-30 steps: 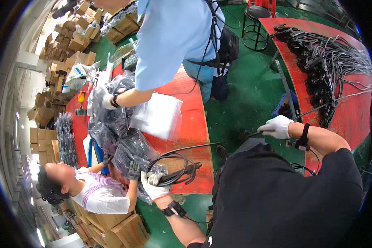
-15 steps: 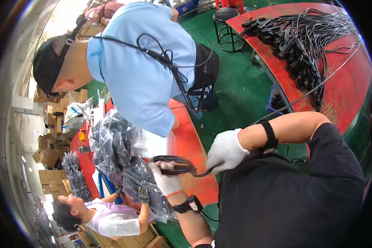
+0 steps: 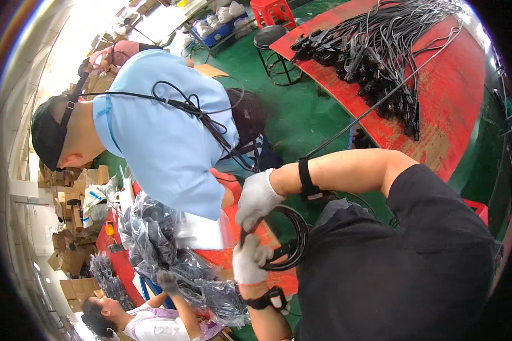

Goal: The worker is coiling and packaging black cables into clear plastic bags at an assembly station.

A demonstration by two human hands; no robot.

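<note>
Item: black rubber-sheathed cable coil (image 3: 287, 238), over the red table's (image 3: 466, 96) near edge. My white-gloved right hand (image 3: 257, 196) has come in, clenched on the coil's top; left hand (image 3: 249, 258) grips below. Winding nearly closed, I judge.

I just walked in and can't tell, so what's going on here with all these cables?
A person in white gloves is winding a black cable into a loop, left hand gripping the coil low and right hand guiding it from above. One strand runs off to the red table, where more black cables lie heaped. A co-worker in a light blue shirt bends over a pile of bagged cables at another red table.
</note>
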